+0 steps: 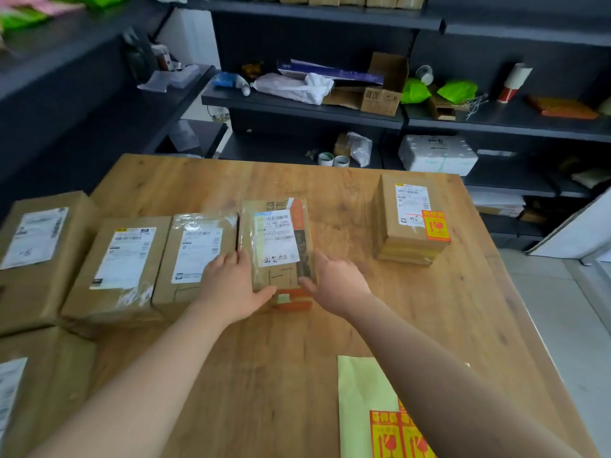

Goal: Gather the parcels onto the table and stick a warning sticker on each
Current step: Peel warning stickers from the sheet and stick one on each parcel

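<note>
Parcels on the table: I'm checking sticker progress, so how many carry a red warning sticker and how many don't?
With sticker: 1, the far-right parcel
Without sticker: 6, including the middle parcel between both hands
Total: 7

Soft, even light filled the room, brightest on the wooden tabletop [363,309], while the dark shelves [330,107] behind stayed dim. The right forearm [446,375] lay in shade, darker than the left forearm [148,375], and only faint shadows sat under the hands; clear tape on the centre parcel [277,246] caught a mild glare. The wide lens bowed the tabletop's edges, label print was too soft to read, and the upper left corner was smeared.
</note>
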Available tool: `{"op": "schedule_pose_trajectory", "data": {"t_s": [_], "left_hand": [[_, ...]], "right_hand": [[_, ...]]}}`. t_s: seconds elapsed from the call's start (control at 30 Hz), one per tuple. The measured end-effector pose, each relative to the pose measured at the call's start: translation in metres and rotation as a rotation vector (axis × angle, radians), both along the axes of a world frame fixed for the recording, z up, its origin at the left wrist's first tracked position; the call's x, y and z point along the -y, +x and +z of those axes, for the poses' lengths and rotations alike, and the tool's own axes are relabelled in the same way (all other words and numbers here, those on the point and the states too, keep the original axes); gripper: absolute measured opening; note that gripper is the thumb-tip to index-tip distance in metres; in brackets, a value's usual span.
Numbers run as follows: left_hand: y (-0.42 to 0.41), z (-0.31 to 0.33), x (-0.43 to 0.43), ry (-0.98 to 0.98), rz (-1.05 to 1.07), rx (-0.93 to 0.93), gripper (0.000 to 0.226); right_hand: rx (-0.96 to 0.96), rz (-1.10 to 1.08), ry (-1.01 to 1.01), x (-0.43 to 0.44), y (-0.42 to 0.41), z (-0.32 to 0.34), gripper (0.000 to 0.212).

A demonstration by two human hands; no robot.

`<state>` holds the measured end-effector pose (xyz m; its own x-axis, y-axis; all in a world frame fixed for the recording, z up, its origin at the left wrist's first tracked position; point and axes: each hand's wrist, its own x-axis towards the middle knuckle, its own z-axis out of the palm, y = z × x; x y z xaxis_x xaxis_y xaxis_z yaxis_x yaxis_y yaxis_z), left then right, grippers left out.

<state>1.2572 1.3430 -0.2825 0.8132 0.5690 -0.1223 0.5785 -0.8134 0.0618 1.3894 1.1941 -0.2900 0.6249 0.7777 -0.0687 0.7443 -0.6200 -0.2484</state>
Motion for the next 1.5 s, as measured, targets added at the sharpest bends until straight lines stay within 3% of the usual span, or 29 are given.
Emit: {"op": "schedule_pose_trajectory", "data": {"t_s": [0.1,0.37,0.73,1.1,1.3,1.43,1.5], "left_hand": [[-0.007,-0.006,0.001,-0.013,-0.068,0.029,0.098],[-0.051,-0.010,0.037,0.030,-0.206,0.075,0.089],[-0.138,-0.022,0.070,-0.059,-0.193,0.138,0.092],[-0.155,-0.023,0.087,-0.160,-0.120,0.129,0.093],[-0.137,-0.003,0.116,-0.044,-0.214,0.187,0.075],[-0.111,0.005,0.161,-0.120,-0.370,0.366,0.048],[-0.099,0.000,0.185,-0.158,-0.446,0.369,0.044]], "right_hand": [[-0.124,-0.060,0.017,0.000,-0.014,-0.001,0.041],[-0.085,-0.102,-0.014,0.053,-0.066,0.006,0.042],[-0.035,-0.165,0.061,0.090,-0.157,-0.006,0.047],[-0.064,-0.157,0.072,0.108,-0.167,-0.009,0.061],[-0.046,-0.194,0.062,0.148,-0.144,-0.006,0.059],[-0.071,-0.249,0.017,0.190,-0.123,-0.012,0.052],[-0.082,-0.263,-0.021,0.212,-0.113,-0.018,0.050]]}}
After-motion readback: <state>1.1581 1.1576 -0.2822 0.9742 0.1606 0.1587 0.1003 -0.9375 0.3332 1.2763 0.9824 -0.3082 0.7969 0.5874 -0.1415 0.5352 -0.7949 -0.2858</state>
